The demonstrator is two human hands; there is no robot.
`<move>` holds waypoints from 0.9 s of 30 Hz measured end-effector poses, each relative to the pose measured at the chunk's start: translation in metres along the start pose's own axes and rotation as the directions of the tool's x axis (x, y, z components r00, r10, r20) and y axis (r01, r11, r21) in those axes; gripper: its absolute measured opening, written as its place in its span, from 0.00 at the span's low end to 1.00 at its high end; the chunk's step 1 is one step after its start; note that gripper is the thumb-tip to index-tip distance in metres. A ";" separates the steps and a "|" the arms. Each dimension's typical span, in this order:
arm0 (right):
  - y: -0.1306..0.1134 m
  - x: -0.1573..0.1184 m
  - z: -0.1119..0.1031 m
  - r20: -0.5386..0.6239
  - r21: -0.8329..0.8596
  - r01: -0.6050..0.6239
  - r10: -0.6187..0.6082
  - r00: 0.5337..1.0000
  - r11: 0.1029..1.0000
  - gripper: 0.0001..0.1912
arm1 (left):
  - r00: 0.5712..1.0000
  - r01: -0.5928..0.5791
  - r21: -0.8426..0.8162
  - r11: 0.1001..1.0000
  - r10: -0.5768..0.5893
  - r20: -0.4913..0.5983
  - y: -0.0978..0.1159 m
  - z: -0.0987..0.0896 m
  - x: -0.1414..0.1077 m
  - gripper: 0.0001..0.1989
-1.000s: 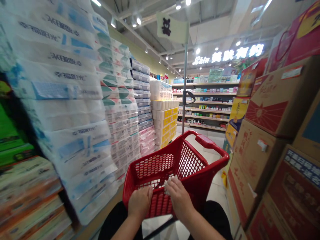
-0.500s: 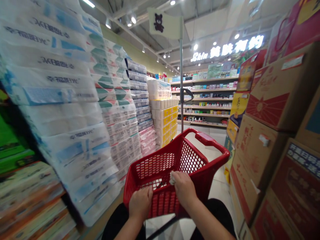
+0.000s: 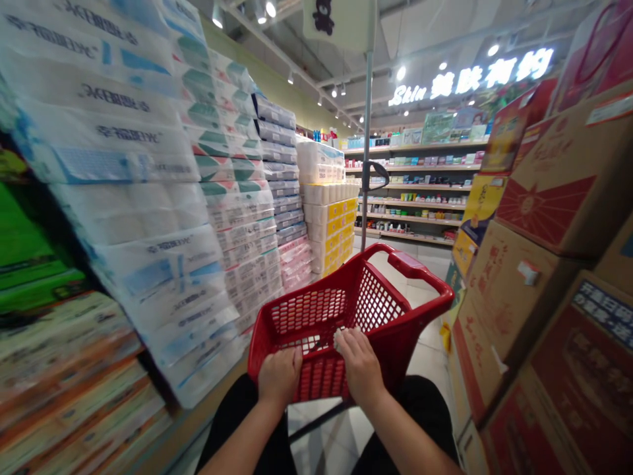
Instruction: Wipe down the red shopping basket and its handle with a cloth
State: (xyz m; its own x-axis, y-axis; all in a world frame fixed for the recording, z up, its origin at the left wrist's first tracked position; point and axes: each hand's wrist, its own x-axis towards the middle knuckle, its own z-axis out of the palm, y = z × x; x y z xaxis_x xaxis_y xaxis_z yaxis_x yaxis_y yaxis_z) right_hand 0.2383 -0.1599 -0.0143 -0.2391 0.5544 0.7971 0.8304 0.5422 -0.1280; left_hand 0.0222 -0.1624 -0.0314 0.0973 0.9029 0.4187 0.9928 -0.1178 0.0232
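your left hand [image 3: 279, 373] clenched over near edge of red cart [image 3: 321, 377]; your right hand [image 3: 361, 367] farther right at same edge, fingers curled round white wad [image 3: 337, 340], likely tissue. cart directly ahead of both hands; long axis slants near left to far right. handle [image 3: 408, 265] at far right end, apart from both, nearer right hand. paper packs [image 3: 173, 290] stacked left, boxes [image 3: 531, 290] right; stocked shelves [image 3: 418, 187] beyond.
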 end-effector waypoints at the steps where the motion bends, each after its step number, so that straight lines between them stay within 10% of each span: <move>1: 0.001 0.001 -0.002 0.026 0.015 -0.002 0.002 1.000 1.000 0.18 | 1.000 0.002 0.001 1.000 -0.002 0.002 0.001 -0.001 0.000 0.25; 6: 0.016 0.008 -0.014 0.073 -0.018 -0.141 0.142 0.987 0.990 0.18 | 1.000 -0.002 0.014 1.000 0.002 0.009 0.002 -0.002 0.000 0.25; 11: 0.015 -0.008 -0.008 -0.056 -0.012 -0.004 0.003 0.998 1.000 0.20 | 1.000 -0.003 0.017 1.000 0.003 0.016 -0.001 -0.005 -0.002 0.24; 27: 0.015 0.018 -0.017 0.182 -0.083 -0.107 0.121 0.976 0.991 0.10 | 0.987 -0.142 -0.091 0.986 0.149 0.065 0.047 -0.013 0.019 0.22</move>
State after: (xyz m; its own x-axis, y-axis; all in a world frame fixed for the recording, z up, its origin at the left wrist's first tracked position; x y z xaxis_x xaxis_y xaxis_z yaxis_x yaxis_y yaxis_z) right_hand 0.2544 -0.1526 0.0082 -0.2249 0.7216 0.6547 0.8901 0.4256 -0.1632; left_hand 0.0693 -0.1564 -0.0109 0.2482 0.9002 0.3577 0.9582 -0.2825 0.0462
